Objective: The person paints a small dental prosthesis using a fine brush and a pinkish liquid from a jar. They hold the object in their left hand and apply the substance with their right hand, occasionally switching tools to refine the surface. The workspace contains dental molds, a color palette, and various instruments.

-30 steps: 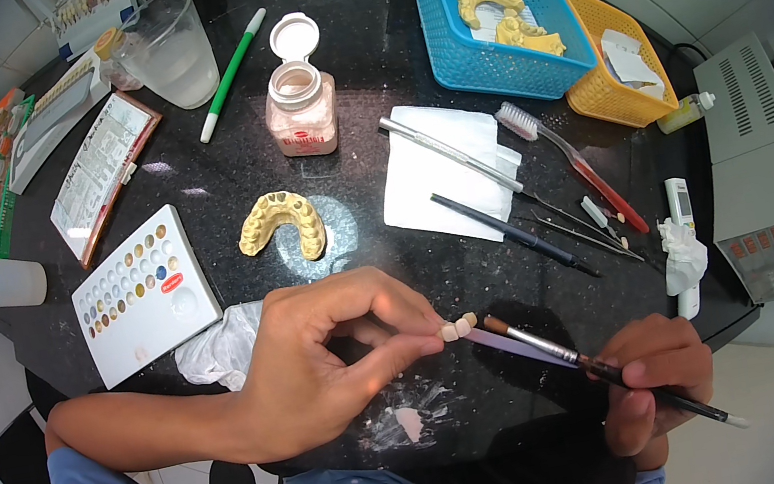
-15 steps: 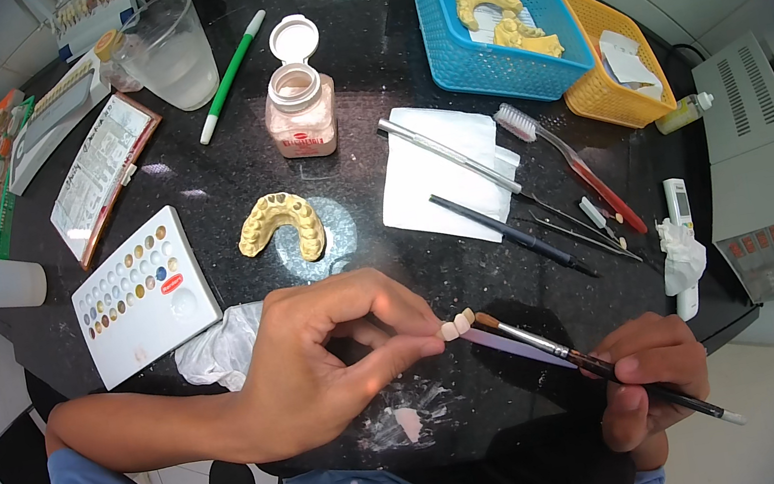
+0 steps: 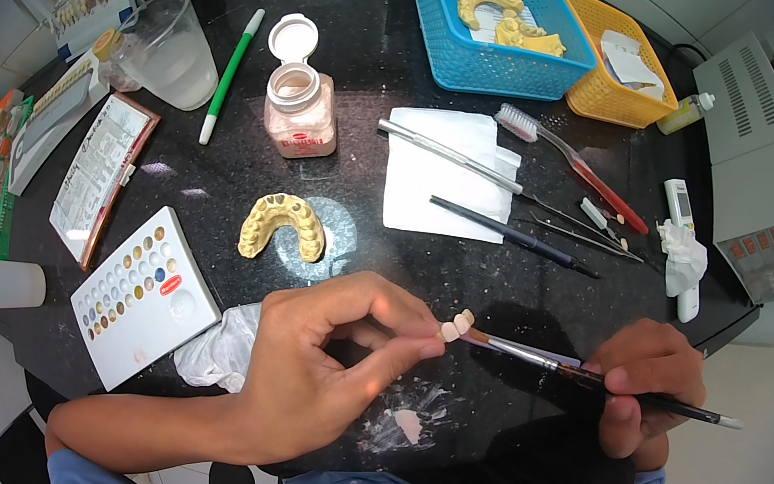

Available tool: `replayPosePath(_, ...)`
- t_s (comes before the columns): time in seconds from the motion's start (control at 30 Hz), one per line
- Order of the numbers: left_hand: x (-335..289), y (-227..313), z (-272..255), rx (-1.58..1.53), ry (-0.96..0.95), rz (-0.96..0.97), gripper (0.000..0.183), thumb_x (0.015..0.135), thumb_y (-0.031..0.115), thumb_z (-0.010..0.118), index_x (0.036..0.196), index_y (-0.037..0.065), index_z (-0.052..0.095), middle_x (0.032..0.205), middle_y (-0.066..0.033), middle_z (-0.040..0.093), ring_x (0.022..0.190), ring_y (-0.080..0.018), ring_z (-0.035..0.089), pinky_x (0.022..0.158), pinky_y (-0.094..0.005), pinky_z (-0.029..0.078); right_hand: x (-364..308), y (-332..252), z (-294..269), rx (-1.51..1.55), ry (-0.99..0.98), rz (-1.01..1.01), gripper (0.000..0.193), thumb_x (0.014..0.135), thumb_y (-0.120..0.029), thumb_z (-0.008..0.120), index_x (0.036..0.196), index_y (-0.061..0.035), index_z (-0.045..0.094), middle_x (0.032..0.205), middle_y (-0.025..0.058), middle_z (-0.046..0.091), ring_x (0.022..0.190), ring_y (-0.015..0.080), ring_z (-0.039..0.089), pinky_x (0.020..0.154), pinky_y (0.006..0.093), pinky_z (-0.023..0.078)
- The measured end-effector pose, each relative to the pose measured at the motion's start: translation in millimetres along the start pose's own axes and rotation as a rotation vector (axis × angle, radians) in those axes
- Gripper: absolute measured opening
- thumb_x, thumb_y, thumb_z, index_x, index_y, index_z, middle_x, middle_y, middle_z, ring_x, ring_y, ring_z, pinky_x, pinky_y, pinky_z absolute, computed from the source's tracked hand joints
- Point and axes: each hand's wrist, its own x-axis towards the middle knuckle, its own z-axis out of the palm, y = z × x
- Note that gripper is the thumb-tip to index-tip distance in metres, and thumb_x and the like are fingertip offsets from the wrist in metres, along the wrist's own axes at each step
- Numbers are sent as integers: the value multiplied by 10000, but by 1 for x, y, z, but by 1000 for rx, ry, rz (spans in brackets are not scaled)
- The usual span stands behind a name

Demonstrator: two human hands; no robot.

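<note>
My left hand [image 3: 335, 362] is closed, pinching a small dental bridge [image 3: 457, 326] of tooth-coloured crowns between thumb and fingertips. My right hand [image 3: 647, 383] grips a fine brush [image 3: 524, 352] with a dark handle. Its brown tip is at the lower edge of the bridge, seemingly touching it. Along the brush runs a narrow purple strip [image 3: 559, 357], partly covered; I cannot tell whether it is held or lies on the table. Beyond my left hand rests a yellowish plaster dental arch model [image 3: 282, 220]. Pinkish-white powder residue [image 3: 408, 425] marks the black table below.
On the left are a white stain palette [image 3: 143, 301], a crumpled cloth [image 3: 217, 352] and a dropper bottle [image 3: 14, 283]. An uncapped powder jar [image 3: 303, 124] and plastic cup [image 3: 182, 67] stand farther back. Rightward lie instruments, a toothbrush [image 3: 583, 165] and blue basket [image 3: 457, 79].
The brush tip has shifted down from the outer end of the bridge to its lower edge. My right hand has moved slightly left; my left hand stays nearly still.
</note>
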Motion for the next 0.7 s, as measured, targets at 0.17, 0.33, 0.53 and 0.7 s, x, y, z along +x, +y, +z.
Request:
replayPosePath(0.17,0,0,1,4,1,-2,118,768,-123,687,814,-29,632,899,-160,656,816,-159,655,715,-241,536,-1,-3,3,21,53,39,190,724,-68,738,884,-42,639,762,126,670,642,230,683,565,294,556)
replayPosePath(0.33,0,1,1,10,0,0,116,768,-123,686,814,-30,632,899,-161,656,816,-160,656,720,-243,541,4,-2,2,5,-34,29,219,733,-55,737,924,-30,634,775,137,672,664,234,690,581,307,568)
replayPosePath(0.53,1,-1,0,-2,-7,19,112,768,-114,693,816,-31,635,895,-159,657,803,-156,657,712,-239,539,4,1,1,3,-63,-23,242,742,-68,741,945,-25,619,770,130,669,650,224,686,565,306,569)
replayPosePath(0.7,1,-1,0,5,-3,15,105,773,-109,691,815,-31,634,893,-157,657,806,-156,659,709,-239,540,2,2,-3,2,-85,-32,240,738,-75,741,936,-29,616,756,115,663,627,209,677,545,298,561)
